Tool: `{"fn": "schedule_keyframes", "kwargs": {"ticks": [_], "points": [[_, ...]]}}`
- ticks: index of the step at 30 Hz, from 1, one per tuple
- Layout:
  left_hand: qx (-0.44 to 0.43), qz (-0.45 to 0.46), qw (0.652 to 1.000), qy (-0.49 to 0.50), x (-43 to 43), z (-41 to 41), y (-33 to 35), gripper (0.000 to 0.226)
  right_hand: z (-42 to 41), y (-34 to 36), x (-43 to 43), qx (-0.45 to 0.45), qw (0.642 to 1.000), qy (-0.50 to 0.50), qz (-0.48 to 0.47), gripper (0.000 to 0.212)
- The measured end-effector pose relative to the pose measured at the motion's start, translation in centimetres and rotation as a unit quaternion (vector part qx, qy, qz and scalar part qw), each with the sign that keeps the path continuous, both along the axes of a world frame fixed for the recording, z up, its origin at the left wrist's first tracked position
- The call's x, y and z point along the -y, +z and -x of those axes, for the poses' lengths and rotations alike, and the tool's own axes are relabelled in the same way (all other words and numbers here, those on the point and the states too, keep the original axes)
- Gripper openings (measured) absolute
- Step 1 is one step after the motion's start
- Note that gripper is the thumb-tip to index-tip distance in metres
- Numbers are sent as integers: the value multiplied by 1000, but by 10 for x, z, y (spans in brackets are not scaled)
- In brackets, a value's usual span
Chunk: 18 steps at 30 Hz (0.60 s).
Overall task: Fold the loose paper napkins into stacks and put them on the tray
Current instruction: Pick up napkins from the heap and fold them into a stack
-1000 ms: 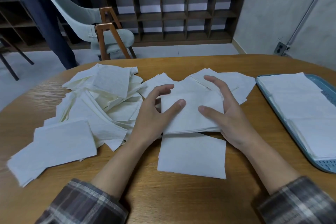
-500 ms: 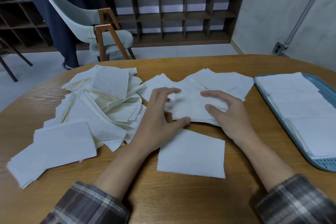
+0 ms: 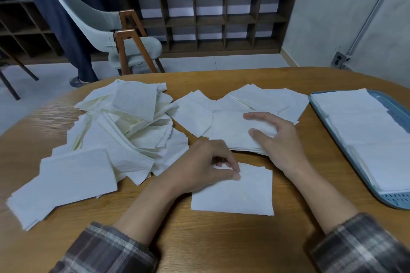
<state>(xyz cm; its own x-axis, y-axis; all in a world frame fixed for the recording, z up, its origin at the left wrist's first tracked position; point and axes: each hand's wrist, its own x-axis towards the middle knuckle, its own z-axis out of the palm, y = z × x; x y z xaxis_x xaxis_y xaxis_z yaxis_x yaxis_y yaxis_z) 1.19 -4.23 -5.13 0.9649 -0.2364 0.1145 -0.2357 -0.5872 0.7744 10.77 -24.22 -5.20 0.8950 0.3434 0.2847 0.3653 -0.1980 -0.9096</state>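
no readable text, labels, brands or numbers, napkins blank, tray unmarked

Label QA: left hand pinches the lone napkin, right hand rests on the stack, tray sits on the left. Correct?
No: head view shows the tray on the right. The left hand pinches the lone napkin, right hand rests on the stack, as stated.
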Motion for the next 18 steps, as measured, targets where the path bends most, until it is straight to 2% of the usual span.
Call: {"fn": "schedule_keyframes", "kwargs": {"ticks": [7,11,16,18], "points": [[0,-22,1000,-3,-3,1,3,3,2,2,0,-10,1000,0,1,36],[0,-31,999,-14,-3,1,3,16,3,3,0,-11,1000,3,9,35],[-2,-10,1000,8,0,4,4,11,2,3,0,-25,1000,6,5,33],[1,18,999,26,0,5,8,8,3,5,0,-43,999,17,-19,26]]}}
